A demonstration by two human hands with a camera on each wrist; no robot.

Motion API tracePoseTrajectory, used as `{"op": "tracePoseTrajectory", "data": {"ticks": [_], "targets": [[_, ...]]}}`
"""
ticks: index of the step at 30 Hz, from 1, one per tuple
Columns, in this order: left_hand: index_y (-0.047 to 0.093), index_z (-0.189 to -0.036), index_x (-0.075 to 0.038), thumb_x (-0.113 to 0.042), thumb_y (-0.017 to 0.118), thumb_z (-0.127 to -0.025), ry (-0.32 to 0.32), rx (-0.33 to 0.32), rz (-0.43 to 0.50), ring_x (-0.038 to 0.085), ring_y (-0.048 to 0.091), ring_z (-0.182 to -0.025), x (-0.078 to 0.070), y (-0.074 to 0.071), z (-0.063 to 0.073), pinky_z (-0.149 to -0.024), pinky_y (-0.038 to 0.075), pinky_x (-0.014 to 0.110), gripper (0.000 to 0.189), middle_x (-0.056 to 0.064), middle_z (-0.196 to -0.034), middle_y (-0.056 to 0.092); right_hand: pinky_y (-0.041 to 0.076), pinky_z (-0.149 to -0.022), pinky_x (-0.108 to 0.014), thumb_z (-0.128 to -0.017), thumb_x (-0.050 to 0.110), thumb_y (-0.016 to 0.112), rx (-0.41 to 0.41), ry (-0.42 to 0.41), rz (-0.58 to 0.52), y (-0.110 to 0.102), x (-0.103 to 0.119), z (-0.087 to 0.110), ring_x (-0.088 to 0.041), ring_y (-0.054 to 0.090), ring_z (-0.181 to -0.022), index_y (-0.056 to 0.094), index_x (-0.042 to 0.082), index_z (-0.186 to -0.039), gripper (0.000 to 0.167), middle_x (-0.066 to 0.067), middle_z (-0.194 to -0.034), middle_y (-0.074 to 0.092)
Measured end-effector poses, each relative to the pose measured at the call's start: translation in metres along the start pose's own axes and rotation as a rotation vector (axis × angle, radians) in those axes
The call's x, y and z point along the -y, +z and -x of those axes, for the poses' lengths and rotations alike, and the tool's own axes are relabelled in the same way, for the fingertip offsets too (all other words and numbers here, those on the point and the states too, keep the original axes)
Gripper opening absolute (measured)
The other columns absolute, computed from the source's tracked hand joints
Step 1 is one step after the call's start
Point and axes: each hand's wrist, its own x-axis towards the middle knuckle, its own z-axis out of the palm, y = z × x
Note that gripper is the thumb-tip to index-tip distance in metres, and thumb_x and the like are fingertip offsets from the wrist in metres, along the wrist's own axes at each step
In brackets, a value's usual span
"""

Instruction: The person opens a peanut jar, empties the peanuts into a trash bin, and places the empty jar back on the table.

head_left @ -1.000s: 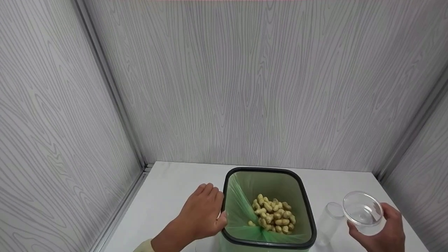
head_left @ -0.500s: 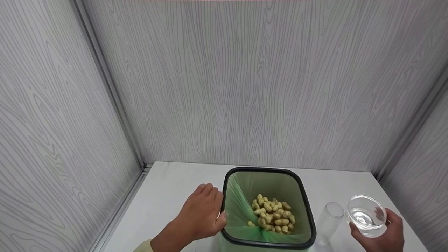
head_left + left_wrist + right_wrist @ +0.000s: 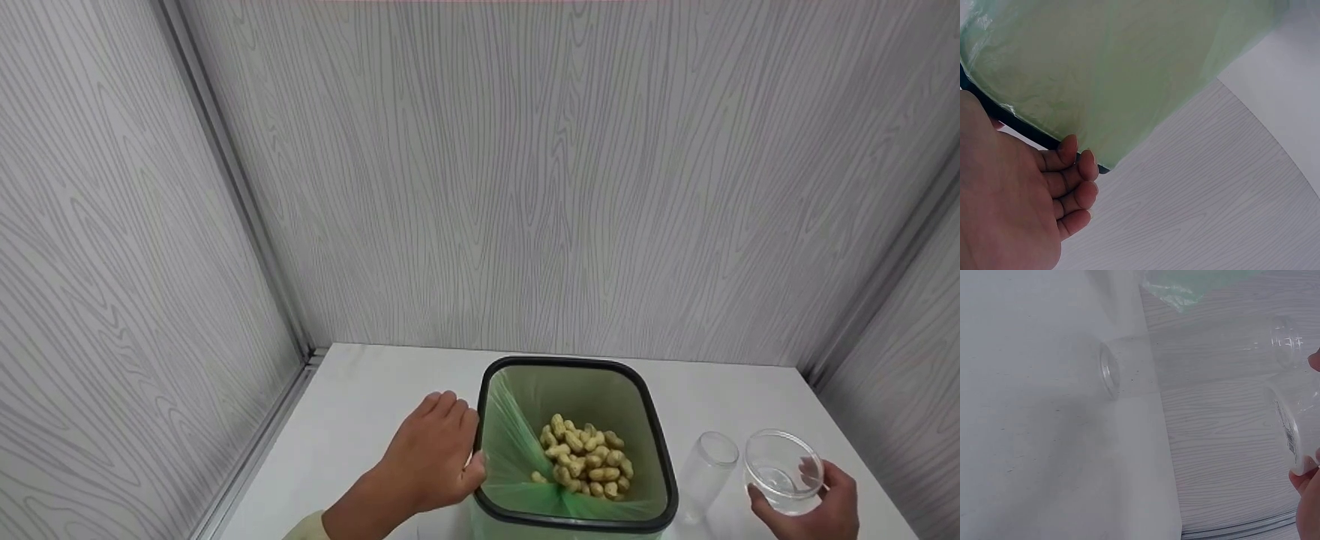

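Note:
A bin with a black rim, lined with a thin green bag, stands at the front middle of the table. Unshelled peanuts are heaped inside it. My left hand grips the rim on the left side; its fingers curl over the dark edge in the left wrist view. Far to the right, my right hand holds a clear round plastic cup, mouth up, thumb and fingers on opposite sides. A tall clear cylinder stands beside the cup, between it and the bin.
A white table lies under everything. Grey wood-patterned panels enclose it at the back and on both sides, with the back panel close behind the bin.
My right hand has lowered the clear cup, which now sits lower in view and a little further right. My left hand and the bin have stayed in place.

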Motion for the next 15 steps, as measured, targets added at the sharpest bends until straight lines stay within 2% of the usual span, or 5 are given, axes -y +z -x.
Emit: {"op": "tracePoseTrajectory", "data": {"ticks": [2, 7, 11, 13, 15], "targets": [[0.059, -0.099, -0.009, -0.037, 0.05, -0.098, 0.0, -0.005, -0.001, 0.02, 0.047, -0.094, 0.0, 0.0, 0.0, -0.1, 0.042, 0.037, 0.029, 0.003, -0.09, 0.053, 0.028, -0.077, 0.0, -0.049, 0.005, 0.092, 0.02, 0.049, 0.018, 0.0, -0.002, 0.002, 0.022, 0.036, -0.091, 0.052, -0.009, -0.125, 0.087, -0.002, -0.105, 0.054], [0.057, -0.097, -0.009, -0.037, 0.05, -0.098, 0.0, -0.007, -0.004, 0.02, 0.045, -0.093, -0.001, 0.0, 0.0, -0.099, 0.042, 0.037, 0.028, 0.003, -0.089, 0.051, 0.026, -0.074, 0.001, -0.053, 0.008, 0.095, 0.145, 0.185, 0.052, -0.003, -0.009, 0.001, 0.016, 0.035, -0.085, 0.049, -0.01, -0.127, 0.088, -0.017, -0.112, 0.055], [0.057, -0.097, -0.009, -0.036, 0.049, -0.098, -0.003, -0.006, 0.0, 0.02, 0.045, -0.093, -0.001, -0.001, 0.0, -0.098, 0.041, 0.037, 0.028, 0.003, -0.089, 0.051, 0.028, -0.073, 0.0, -0.056, 0.012, 0.097, 0.22, 0.278, 0.061, -0.003, -0.016, -0.002, 0.009, 0.041, -0.087, 0.049, -0.01, -0.127, 0.089, -0.019, -0.116, 0.054], [0.056, -0.098, -0.009, -0.036, 0.049, -0.098, -0.002, -0.005, 0.001, 0.02, 0.045, -0.093, -0.001, -0.001, 0.0, -0.098, 0.041, 0.038, 0.028, 0.003, -0.09, 0.051, 0.036, -0.08, -0.006, -0.058, 0.014, 0.098, 0.247, 0.348, 0.062, -0.002, -0.019, -0.003, 0.001, 0.046, -0.092, 0.047, -0.008, -0.131, 0.092, -0.016, -0.12, 0.052], [0.056, -0.097, -0.009, -0.036, 0.048, -0.098, 0.001, -0.005, 0.001, 0.02, 0.044, -0.093, -0.001, -0.001, 0.0, -0.098, 0.041, 0.038, 0.028, 0.003, -0.089, 0.05, 0.043, -0.091, -0.018, -0.06, 0.017, 0.099, 0.266, 0.413, 0.062, -0.001, -0.02, -0.002, -0.011, 0.05, -0.1, 0.045, -0.007, -0.135, 0.095, -0.015, -0.125, 0.05]]}}
